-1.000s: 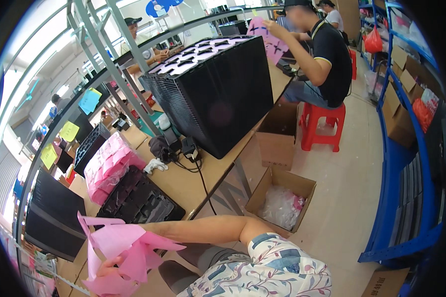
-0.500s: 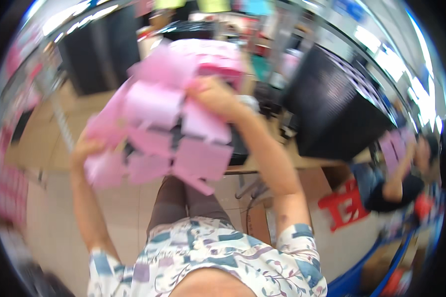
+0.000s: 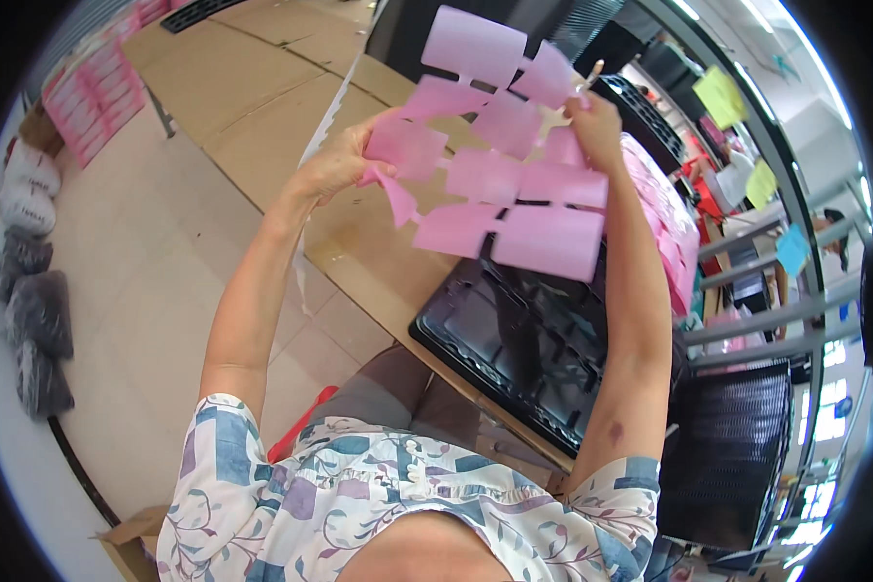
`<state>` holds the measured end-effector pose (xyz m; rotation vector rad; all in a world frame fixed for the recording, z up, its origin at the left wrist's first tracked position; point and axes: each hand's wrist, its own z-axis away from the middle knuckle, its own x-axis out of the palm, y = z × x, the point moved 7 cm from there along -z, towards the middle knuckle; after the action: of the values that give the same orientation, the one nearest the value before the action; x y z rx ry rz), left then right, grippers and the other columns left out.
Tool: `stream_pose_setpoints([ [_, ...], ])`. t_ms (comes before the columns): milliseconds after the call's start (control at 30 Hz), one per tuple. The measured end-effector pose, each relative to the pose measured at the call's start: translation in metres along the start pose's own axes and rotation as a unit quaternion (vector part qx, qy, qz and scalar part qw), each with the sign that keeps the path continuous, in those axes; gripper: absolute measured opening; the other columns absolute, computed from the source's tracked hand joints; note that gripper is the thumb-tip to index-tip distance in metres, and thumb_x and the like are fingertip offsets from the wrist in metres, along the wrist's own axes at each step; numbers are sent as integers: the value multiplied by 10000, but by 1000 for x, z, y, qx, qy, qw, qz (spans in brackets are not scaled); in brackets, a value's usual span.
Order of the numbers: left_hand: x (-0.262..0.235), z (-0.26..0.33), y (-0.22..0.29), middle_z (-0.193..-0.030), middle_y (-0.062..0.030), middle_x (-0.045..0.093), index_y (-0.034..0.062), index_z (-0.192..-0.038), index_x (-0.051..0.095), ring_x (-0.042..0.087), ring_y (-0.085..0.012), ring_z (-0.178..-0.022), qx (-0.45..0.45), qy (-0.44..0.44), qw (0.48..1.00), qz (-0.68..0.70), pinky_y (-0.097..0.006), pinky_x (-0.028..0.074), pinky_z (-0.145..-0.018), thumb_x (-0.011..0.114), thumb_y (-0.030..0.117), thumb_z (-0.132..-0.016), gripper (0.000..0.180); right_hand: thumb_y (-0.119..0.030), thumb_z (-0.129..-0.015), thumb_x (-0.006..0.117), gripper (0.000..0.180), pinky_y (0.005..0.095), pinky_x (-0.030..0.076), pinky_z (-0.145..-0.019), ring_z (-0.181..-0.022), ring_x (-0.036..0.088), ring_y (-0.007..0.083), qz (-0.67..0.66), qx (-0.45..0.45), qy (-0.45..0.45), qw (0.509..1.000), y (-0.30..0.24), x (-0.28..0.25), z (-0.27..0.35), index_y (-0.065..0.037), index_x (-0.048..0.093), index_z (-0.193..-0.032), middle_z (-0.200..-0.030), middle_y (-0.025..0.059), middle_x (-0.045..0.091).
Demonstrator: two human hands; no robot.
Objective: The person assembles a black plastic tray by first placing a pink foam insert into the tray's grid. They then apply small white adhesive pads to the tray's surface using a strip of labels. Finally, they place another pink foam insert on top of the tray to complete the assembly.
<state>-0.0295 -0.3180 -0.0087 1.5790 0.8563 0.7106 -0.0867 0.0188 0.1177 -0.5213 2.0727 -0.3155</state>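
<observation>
The pink sheet [image 3: 509, 126] concealed the far portion of the black tray [image 3: 514, 330]. The right forearm [image 3: 638, 310] covered part of the pink bundle [image 3: 667, 218]. The lower edge truncated the cardboard box [image 3: 138, 545].

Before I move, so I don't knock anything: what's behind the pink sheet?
Behind the pink sheet, a black tray shows past the lower edge and a black object past the top. Whatever the sheet covers cannot be seen.

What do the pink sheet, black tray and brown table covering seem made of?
Pink sheet: matte, perhaps thin foam or nonwoven fabric; one corner curls limply.
Black tray: glossy, probably moulded plastic; reflections cross its shaped recesses.
Brown table covering: dull, likely cardboard; crease-like lines show.
</observation>
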Motion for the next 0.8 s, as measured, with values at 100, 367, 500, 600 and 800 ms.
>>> stream_pose_setpoints([
  [100,-31,9,-21,-1178,-69,597,68,-1492,340,600,-148,-1006,3,81,995,-59,-287,507,-845,662,-26,-773,793,-455,-804,648,447,445,510,-744,-796,679,387,19,30,-82,996,12,79,3,-24,729,-894,-807,232,691],
  [367,-93,44,-30,-1332,-133,531,28,-1425,414,607,-250,-1080,-33,231,943,-238,-346,488,-938,513,6,-876,558,-602,-736,647,725,457,519,-844,-953,672,416,109,46,-156,981,70,174,-2,90,701,-949,-964,313,676],
  [500,-98,57,-10,-1312,-175,544,12,-1337,497,575,-286,-1158,-4,300,875,-380,-387,485,-953,478,9,-903,434,-615,-674,710,874,434,535,-817,-969,685,376,139,102,-199,965,82,182,-4,148,634,-1095,-1019,321,673],
  [600,-57,55,-6,-1314,-189,545,29,-1310,528,544,-319,-1203,28,253,837,-484,-419,466,-980,518,54,-905,406,-622,-663,721,899,427,539,-816,-954,690,361,120,125,-202,964,94,185,-1,142,620,-1127,-1025,302,677],
  [800,36,31,-37,-1430,-152,460,96,-1266,600,420,-369,-1281,87,106,848,-512,-502,335,-1044,632,274,-888,420,-776,-575,700,1167,424,488,-971,-1177,598,385,137,79,-273,949,83,194,1,108,517,-1314,-1257,296,597],
])
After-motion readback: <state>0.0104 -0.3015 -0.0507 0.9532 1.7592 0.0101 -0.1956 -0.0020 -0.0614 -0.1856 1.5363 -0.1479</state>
